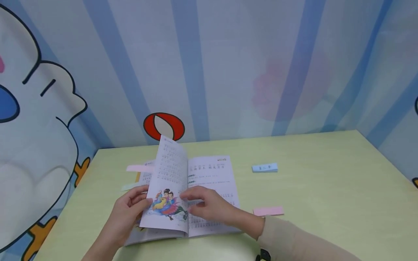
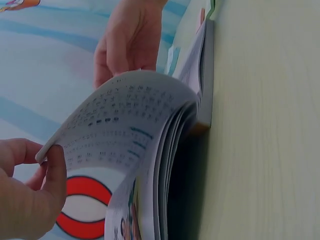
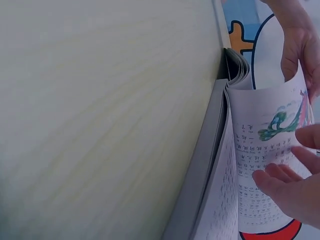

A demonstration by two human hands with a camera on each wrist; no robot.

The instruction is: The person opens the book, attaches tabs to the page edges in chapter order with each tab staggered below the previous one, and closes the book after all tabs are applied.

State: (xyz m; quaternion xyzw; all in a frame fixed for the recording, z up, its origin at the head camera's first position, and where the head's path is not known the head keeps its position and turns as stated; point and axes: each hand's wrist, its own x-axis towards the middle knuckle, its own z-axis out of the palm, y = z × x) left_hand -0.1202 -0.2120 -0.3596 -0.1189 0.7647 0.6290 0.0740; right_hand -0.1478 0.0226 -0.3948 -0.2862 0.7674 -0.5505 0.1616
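Note:
An open book point(image 1: 215, 168) with printed text lies on the table. Between thumb and fingers, my left hand point(image 1: 122, 215) pinches the outer edge of a raised page point(image 1: 169, 163), which shows text and a coloured picture of figures on a bird. The left wrist view shows this page point(image 2: 120, 110) bowed up from the spine. My right hand point(image 1: 213, 206) is over the right-hand page near the spine, its fingers loosely bent and holding nothing. In the right wrist view its fingertips point(image 3: 267, 180) overlap the raised page.
A pink paper tab point(image 1: 138, 168) and a pale green one point(image 1: 128, 186) stick out from the book's left side. Right of the book lie a blue slip with writing point(image 1: 265, 168) and a pink slip point(image 1: 268, 211). A printed cloth backdrop point(image 1: 228, 72) stands behind the table point(image 1: 326, 181).

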